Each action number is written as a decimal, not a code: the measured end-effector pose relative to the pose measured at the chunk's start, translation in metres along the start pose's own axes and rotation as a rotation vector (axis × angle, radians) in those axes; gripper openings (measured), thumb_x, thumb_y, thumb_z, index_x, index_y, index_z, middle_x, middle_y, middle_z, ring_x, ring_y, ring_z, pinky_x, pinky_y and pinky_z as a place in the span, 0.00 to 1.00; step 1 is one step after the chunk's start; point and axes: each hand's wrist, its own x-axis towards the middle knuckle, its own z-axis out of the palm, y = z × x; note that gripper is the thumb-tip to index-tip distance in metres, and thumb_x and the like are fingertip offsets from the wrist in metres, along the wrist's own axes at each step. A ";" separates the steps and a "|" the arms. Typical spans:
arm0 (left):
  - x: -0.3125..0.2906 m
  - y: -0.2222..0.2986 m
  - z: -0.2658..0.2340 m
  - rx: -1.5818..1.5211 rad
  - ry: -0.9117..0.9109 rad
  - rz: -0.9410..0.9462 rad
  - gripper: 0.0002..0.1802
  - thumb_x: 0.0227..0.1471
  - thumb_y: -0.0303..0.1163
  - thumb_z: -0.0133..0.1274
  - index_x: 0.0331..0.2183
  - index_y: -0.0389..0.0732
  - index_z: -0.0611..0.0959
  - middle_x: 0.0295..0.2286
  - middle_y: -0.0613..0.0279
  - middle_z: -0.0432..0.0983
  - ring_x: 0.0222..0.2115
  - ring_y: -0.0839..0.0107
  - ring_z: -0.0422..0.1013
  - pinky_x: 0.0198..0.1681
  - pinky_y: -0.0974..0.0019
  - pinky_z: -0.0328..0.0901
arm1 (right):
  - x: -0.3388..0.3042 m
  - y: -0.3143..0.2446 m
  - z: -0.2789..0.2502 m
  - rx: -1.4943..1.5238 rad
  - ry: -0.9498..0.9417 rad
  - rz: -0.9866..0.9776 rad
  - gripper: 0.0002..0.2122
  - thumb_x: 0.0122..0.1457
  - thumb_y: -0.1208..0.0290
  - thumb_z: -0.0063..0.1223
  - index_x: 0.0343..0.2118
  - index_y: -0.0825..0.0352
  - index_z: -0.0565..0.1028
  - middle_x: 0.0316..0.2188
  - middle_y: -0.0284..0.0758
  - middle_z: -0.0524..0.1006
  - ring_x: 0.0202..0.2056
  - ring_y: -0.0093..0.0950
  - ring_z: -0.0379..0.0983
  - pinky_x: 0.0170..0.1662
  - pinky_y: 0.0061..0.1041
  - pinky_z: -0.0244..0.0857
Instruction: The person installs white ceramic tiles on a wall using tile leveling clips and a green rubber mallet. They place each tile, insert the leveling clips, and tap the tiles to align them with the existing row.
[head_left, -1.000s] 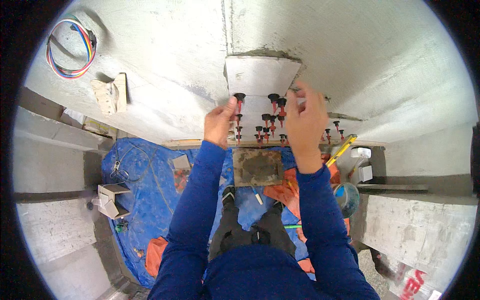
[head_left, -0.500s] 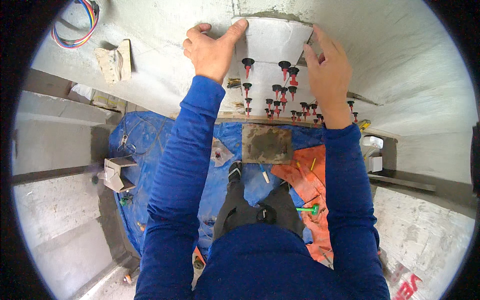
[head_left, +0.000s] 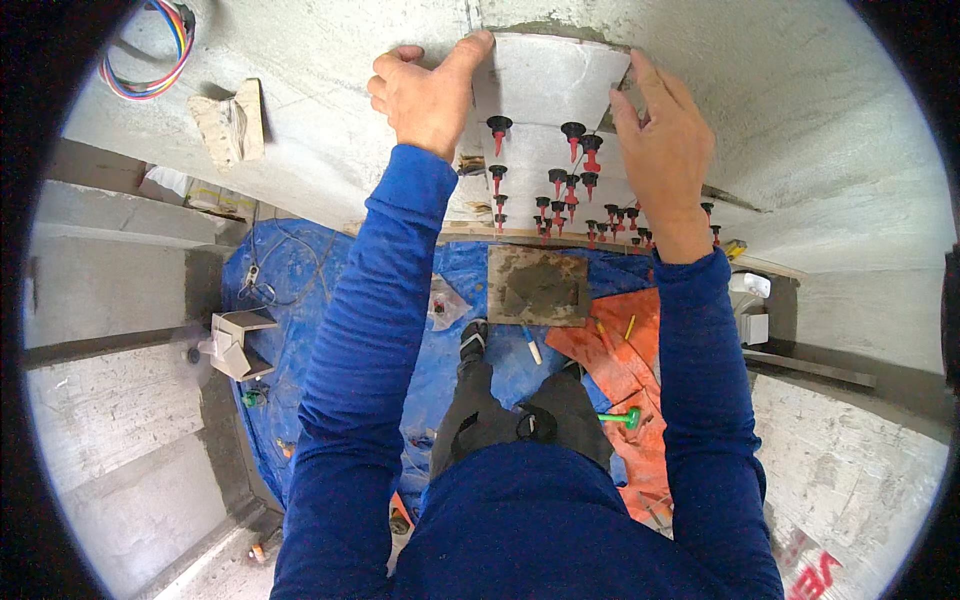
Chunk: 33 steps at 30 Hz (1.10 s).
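Spreading across the upper view, the pale, rough wall [head_left: 340, 130] carries a column of white tiles [head_left: 530, 150], which reaches down toward the wall's lower edge. Below, a blue tarp [head_left: 290, 360] covers much of the floor. An orange sheet [head_left: 622, 345] lies over the tarp's right side, partly hidden by the right sleeve. At the tarp's edge nearest the wall, a mortar-smeared board [head_left: 538, 285] lies flat, its right edge near the orange sheet. The top tile [head_left: 555, 85] stands on the wall at the head of the column, between the 2 hands, its lower edge close against the tile beneath. The left hand [head_left: 430, 105] is partly open, its thumb at the tile's upper left corner and its fingers loosely curled away to the left. The right hand [head_left: 665, 145] is also partly open, index finger by the upper right corner and thumb lower along the right edge; I cannot tell how hard either hand presses. Some boxy grey pieces [head_left: 240, 345] stand near the tarp's left edge. Toward the wall's upper left corner is a coil of coloured wires [head_left: 150, 95]. A green mallet [head_left: 630, 418] lies on the orange sheet. Red-and-black clips [head_left: 592, 150] stud the tile joints, 3 of them near the top tile's lower edge.
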 end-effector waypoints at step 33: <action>-0.082 -0.088 0.094 -0.970 -0.775 -0.800 0.18 0.69 0.46 0.51 0.47 0.42 0.82 0.43 0.62 0.82 0.46 0.65 0.76 0.56 0.57 0.68 | -0.084 -0.023 0.055 0.001 -0.347 0.341 0.15 0.65 0.57 0.52 0.36 0.65 0.80 0.28 0.44 0.82 0.27 0.46 0.81 0.31 0.44 0.75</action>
